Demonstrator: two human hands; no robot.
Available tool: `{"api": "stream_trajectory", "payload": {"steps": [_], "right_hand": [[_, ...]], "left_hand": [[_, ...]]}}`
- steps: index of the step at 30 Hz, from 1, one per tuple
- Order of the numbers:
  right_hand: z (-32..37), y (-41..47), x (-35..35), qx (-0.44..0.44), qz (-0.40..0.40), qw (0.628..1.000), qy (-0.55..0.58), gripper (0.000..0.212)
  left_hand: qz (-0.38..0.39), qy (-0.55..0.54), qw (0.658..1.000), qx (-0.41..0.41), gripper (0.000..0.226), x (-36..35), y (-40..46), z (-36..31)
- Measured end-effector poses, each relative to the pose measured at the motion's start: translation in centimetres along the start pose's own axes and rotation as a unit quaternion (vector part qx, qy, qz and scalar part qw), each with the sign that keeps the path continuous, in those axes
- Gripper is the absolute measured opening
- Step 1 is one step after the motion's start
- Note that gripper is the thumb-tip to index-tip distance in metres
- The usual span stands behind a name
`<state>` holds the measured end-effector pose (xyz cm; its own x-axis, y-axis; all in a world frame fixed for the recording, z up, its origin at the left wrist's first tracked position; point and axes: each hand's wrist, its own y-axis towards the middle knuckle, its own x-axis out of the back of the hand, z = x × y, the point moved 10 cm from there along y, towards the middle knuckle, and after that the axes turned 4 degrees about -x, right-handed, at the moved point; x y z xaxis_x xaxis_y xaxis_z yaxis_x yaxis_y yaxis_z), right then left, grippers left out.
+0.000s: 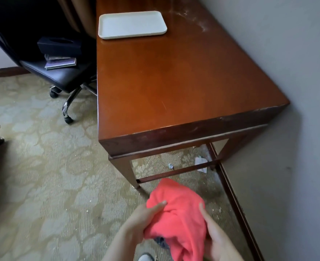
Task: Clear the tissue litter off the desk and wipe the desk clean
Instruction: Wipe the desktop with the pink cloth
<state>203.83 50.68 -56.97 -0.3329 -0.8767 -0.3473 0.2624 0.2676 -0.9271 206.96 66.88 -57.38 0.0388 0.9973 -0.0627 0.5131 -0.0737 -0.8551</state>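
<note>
While both hands bunch a pink cloth [176,213] at the near end, the wooden counter [174,76] stands against the right wall.

The left hand [136,223] has its grip curled into the cloth's left side, thumb laid on top; the right hand [215,236] has its grip wrapped round the right side. On the counter's far left corner lies a white tray [132,24], with pale smears on the wood to its right. Scraps of tissue [200,162] lie on the carpet [42,176] beneath the counter, near the wall. At far left, a black office chair [61,72] carries books and a dark tissue box [59,46].
</note>
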Motion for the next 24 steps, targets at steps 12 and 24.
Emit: {"api": "stream_trajectory", "payload": {"steps": [12,24], "right_hand": [[0.6,-1.1,1.0,0.103,-0.065,0.986,-0.114,0.02],[-1.1,-0.2,4.6,0.077,-0.132,0.982,-0.113,0.011]], "left_hand": [[0.047,0.032,0.998,-0.022,0.041,1.8,-1.5,0.3],[0.138,-0.007,0.99,0.013,0.071,0.0,-3.3,2.6]]}}
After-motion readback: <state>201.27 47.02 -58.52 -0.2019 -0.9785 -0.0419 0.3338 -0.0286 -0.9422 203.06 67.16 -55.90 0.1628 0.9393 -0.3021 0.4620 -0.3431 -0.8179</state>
